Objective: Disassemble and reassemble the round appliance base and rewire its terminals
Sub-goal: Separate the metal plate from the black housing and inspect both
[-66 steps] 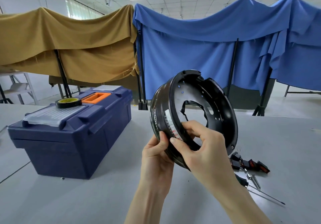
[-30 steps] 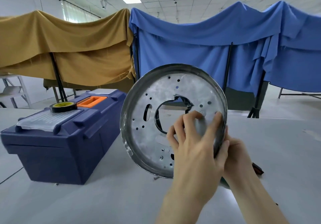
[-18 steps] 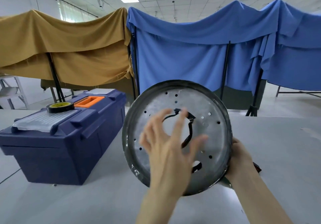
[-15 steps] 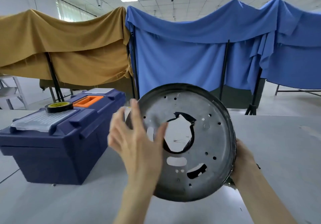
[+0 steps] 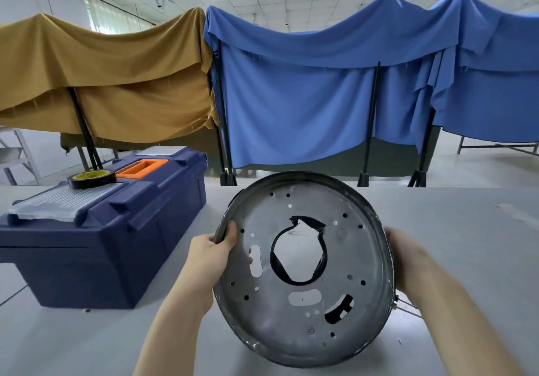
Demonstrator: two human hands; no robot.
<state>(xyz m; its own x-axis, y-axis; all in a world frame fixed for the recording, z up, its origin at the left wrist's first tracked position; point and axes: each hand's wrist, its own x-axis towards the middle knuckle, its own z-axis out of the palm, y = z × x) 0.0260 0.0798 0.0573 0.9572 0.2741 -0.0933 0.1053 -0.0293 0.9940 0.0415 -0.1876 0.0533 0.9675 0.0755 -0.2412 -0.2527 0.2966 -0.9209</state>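
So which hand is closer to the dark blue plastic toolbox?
Left. Left hand grips the round grey metal base beside the toolbox; right hand holds the base's far rim.

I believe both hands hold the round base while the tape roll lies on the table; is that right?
Not quite: the head view shows the tape roll on top of the toolbox, not the table. The left hand and right hand do hold the round base.

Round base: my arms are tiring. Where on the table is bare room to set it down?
The table is bare right of the right hand and in the near strip in front of the toolbox. Crowded: below the round base's right rim, where thin metal rods poke out.
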